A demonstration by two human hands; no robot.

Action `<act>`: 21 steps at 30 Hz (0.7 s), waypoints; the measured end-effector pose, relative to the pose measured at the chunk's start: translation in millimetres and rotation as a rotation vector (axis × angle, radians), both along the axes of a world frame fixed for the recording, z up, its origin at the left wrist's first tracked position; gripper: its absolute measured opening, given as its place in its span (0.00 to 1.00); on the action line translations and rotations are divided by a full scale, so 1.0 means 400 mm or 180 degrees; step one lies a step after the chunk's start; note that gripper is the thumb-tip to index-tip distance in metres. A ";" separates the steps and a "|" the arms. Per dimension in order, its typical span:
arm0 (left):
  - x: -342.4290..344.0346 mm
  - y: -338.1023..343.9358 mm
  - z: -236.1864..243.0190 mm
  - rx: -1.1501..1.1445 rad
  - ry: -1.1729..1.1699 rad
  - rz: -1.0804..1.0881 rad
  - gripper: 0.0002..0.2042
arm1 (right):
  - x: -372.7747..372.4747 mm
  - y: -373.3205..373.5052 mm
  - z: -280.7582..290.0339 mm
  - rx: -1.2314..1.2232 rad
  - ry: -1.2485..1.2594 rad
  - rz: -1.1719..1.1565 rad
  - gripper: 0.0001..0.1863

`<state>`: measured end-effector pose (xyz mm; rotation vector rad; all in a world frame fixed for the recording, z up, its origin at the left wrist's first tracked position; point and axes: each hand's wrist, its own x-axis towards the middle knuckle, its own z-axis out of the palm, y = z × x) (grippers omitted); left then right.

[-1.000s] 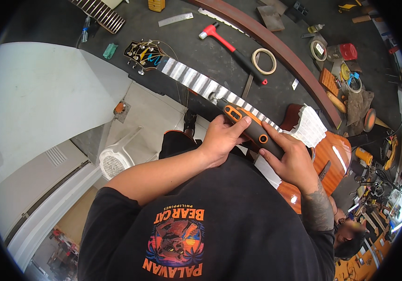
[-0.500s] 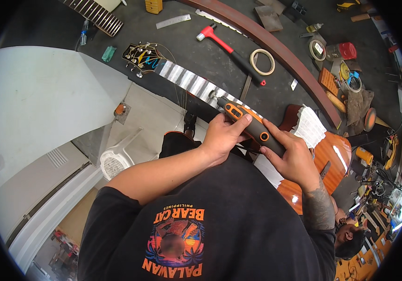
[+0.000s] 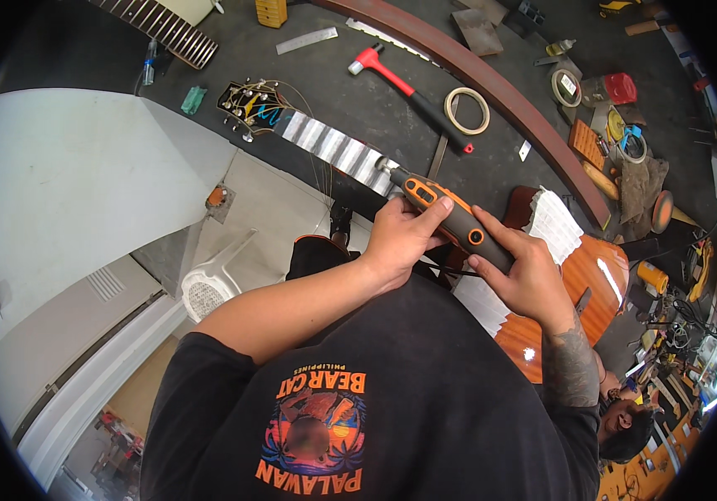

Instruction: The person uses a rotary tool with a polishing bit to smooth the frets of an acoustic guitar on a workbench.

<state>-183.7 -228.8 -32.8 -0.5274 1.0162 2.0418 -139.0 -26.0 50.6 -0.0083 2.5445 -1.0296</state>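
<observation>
My left hand grips the underside and side of a dark grey-and-orange rotary tool, thumb on top. My right hand wraps the tool's rear end. Its small round tip rests on or just above the fretboard of a guitar neck, striped with pale tape and darkened frets. The headstock, with loose strings, lies at the upper left. The glossy orange-brown guitar body is at the right, partly covered with white paper.
A red-and-black hammer, tape roll, steel ruler, spare fretboard and long curved brown strip lie on the dark bench. Tools crowd the right. A white stool stands below left; another person is at lower right.
Both hands and the rotary tool have shifted slightly across the neck toward its far edge. The bench scene sits a little lower and further left in the view.
</observation>
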 end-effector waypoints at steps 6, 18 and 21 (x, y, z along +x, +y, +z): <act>-0.012 0.012 0.015 -0.0191 -0.0004 -0.0092 0.19 | -0.008 0.016 -0.011 -0.0249 -0.0103 -0.0079 0.35; -0.026 0.024 0.025 -0.0438 -0.0016 -0.0062 0.21 | -0.019 0.026 -0.015 -0.0414 -0.0189 -0.0167 0.35; -0.029 0.027 0.024 -0.0470 -0.0018 -0.0157 0.21 | -0.020 0.027 -0.017 -0.0448 -0.0192 -0.0184 0.35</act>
